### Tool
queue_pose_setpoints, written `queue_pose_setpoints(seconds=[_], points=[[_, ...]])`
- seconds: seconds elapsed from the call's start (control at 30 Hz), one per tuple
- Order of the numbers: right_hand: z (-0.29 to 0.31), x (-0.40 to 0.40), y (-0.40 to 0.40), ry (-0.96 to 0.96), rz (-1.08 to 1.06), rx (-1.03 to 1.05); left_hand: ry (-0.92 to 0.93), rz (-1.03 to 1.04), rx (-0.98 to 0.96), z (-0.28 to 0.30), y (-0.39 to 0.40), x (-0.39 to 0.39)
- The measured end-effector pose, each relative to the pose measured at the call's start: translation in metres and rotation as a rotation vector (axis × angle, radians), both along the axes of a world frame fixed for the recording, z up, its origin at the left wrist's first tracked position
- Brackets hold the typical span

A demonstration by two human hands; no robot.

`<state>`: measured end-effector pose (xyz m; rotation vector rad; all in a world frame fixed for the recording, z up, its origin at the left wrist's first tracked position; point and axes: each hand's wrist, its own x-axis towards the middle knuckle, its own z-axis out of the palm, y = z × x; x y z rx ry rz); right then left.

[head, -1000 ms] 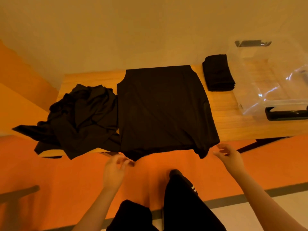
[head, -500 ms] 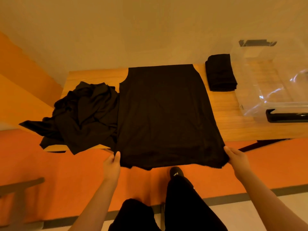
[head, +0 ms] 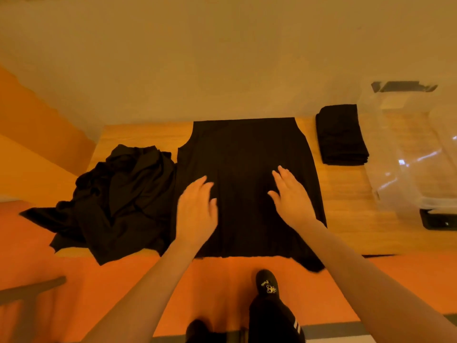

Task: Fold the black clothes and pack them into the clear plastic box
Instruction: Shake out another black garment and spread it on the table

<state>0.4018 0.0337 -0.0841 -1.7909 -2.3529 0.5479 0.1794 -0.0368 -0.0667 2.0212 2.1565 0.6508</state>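
While pressed flat on the spread black garment [head: 247,169], both palms down, fingers straight and slightly splayed, gripping nothing: left hand [head: 196,214] near the garment's left edge, right hand [head: 291,199] right of its middle, a strip of bare cloth between them. Left fingertips blurred, so exact contact there hard to judge. Laid smooth across the wooden table [head: 351,219], far edge near the wall, near hem hanging over the table's front edge, one corner drooping lower at the front right. Partly covered by both forearms along the near half.

Just left of the garment and touching its edge, a crumpled pile of black clothes [head: 123,201], spilling over the table's left and front edges; separate pieces within it impossible to tell apart. Right of the garment, apart from it, a folded black stack [head: 341,134] near the table's far side. Beyond that stack, further right, the clear plastic box [head: 405,149], cut off by the frame edge, walls barely readable against glare, black latches at far and near ends. Below the garment's hem, a black shoe [head: 267,283] over the orange floor [head: 61,268].
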Motion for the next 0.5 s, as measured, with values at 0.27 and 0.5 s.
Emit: queue_pose_setpoints(seconds=[0.27, 0.5], points=[[-0.028, 0.062, 0.036, -0.248, -0.011, -0.095, 0.270, 0.033, -0.490, -0.047, 0.048, -0.040], [0.004, 0.025, 0.111, -0.097, -0.023, -0.014, 0.218, 0.050, -0.335, -0.027, 0.101, -0.008]])
